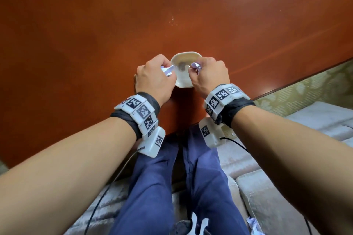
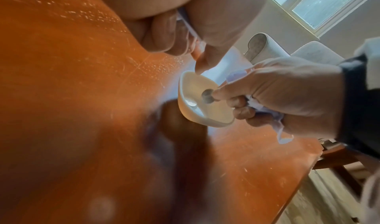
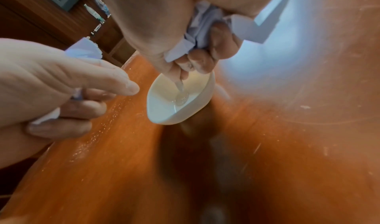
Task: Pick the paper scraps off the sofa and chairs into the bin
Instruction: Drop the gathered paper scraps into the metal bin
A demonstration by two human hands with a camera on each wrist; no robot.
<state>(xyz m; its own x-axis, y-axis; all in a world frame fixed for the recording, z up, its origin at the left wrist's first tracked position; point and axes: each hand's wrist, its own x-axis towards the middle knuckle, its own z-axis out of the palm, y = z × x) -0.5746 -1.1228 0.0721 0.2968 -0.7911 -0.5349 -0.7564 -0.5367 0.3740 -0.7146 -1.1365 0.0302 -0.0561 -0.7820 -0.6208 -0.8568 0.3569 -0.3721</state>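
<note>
A small white bowl [image 1: 186, 54] [image 2: 191, 87] [image 3: 164, 100] stands on the red-brown table [image 1: 95, 44], near its front edge. My left hand [image 1: 162, 70] [image 2: 185, 40] hovers at the bowl's left rim and grips pale lilac paper scraps [image 1: 168, 70] [image 2: 191, 30] in curled fingers. My right hand [image 1: 202, 70] [image 3: 195, 55] is at the right rim, clutching crumpled paper scraps [image 1: 195, 66] [image 3: 201, 24]. A small rounded thing reaches from its fingertips into the bowl; what it is I cannot tell. One more scrap [image 1: 253, 224] lies on the sofa seat at the lower right.
I sit on a pale grey sofa [image 1: 267, 196] with my legs in blue trousers [image 1: 162, 187] under the table's edge. Cables [image 1: 99, 196] run down from both wrist units. In the left wrist view a light armchair [image 2: 308, 52] stands under a window.
</note>
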